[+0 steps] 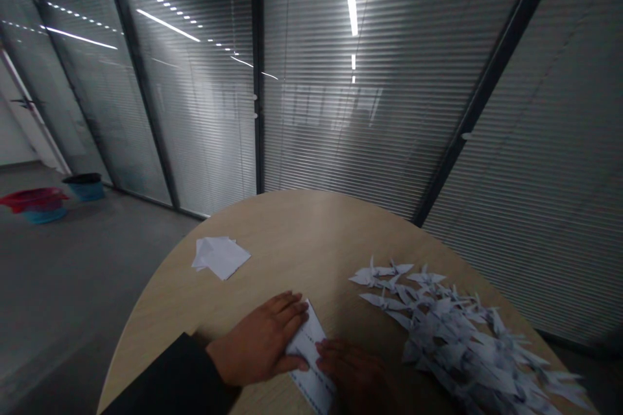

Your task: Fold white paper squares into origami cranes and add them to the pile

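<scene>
My left hand (257, 340) lies flat on a long folded strip of white printed paper (309, 353), pressing it against the tabletop, with a dark sleeve at the wrist. My right hand (355, 376), dim in shadow, has its fingertips on the paper's right edge. The lower end of the paper runs under the shadow near the bottom of the view. To the right of my hands lies a heap of several white paper cranes (462, 343), close to but not touching my right hand. A small stack of white paper sheets (220, 257) lies further out on the left.
The round light wood table (311, 233) curves away in front of me. Behind it stand glass partitions with closed blinds (384, 104). On the grey floor at the left are a red-and-blue tub (36, 204) and a blue bin with a black liner (85, 187).
</scene>
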Demonstrator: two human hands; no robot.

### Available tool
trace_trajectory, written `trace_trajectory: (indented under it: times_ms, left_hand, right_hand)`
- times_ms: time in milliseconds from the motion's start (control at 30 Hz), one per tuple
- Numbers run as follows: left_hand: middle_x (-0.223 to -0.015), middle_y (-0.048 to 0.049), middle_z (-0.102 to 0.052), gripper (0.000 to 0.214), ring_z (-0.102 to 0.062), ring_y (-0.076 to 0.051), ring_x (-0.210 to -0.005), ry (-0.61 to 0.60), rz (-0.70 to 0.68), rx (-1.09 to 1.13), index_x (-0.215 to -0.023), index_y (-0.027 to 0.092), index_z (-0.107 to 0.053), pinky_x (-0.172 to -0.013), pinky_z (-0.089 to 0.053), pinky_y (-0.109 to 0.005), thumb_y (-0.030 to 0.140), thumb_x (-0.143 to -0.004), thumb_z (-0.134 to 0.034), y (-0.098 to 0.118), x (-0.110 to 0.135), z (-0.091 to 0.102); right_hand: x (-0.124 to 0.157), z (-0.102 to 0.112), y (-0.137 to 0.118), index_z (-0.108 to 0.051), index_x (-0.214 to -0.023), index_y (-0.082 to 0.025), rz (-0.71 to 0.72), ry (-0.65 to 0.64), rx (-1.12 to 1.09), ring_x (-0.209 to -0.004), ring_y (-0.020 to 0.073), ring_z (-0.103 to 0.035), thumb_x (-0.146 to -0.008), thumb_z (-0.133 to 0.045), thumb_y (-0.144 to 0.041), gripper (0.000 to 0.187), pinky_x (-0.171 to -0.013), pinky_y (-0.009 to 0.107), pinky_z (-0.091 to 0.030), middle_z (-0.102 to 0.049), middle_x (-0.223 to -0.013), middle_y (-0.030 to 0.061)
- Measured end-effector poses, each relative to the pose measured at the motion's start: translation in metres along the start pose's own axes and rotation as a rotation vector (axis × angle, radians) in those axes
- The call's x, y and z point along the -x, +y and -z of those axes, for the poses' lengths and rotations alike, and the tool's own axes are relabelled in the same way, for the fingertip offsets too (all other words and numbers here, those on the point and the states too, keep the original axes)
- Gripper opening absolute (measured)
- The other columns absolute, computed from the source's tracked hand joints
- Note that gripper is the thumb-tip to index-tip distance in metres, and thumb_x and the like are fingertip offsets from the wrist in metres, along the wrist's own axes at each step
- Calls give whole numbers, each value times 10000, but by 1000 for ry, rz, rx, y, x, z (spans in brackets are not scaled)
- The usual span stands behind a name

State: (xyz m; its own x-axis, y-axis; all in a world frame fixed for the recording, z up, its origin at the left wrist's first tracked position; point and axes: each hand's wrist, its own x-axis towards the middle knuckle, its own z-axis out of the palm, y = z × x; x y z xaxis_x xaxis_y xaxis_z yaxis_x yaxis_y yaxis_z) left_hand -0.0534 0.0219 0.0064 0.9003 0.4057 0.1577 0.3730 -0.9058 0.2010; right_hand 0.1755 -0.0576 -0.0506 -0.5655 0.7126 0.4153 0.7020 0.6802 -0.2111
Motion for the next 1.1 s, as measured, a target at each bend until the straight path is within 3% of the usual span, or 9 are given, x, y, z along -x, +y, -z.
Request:
trace_trajectory:
  times_ms: [267, 567, 700, 800, 1100]
  left_hand:
    - [-1390, -214, -484, 666, -376, -327, -1340, -30, -7, -62, -1294, 52, -493, -1124, -261, -503, 594, -925, -377, 4, -2, 5]
    - [-1413, -211, -457, 678, -356, -324, -1352, -56, 9, -66, -1338, 69, -454, -1134, -239, -510, 600, -929, -352, 2, -1, 5]
    - [-1486, -194, -349, 646, -243, -321, -1402, -9, -10, -81, -1348, 104, -445, -1144, -203, -521, 590, -929, -372, 0, 0, 1]
    - [-1520, -151, -299, 596, -147, -292, -1431, -3, -44, -70, -1363, 120, -422, -1162, -154, -509, 543, -945, -387, -1, 1, 1]
    - [-1484, -139, -379, 612, -163, -272, -1429, -19, -51, -42, -1397, 120, -368, -1173, -111, -492, 536, -949, -384, -2, -1, 6]
  right_hand:
    - [14, -6, 8, -639, -1158, -281, -27, 15, 34, -1074, 174, -648, -878, -448, -128, 372, -971, 277, -487, -686, -1180, 16]
    - [20, -11, 13, -641, -1157, -265, -41, 7, 22, -1110, 180, -626, -896, -448, -171, 338, -987, 293, -485, -680, -1191, 27]
    - [18, -12, 12, -641, -1146, -259, -51, -7, 7, -1086, 172, -635, -943, -438, -212, 290, -969, 283, -496, -688, -1167, 41]
    - [15, -9, 10, -621, -1144, -231, -51, -22, -13, -1044, 189, -638, -954, -499, -289, 232, -930, 365, -514, -660, -1177, 59]
    - [2, 6, -6, -566, -1181, -206, -103, -6, -33, -995, 200, -606, -932, -557, -338, 282, -840, 407, -523, -577, -1218, 72]
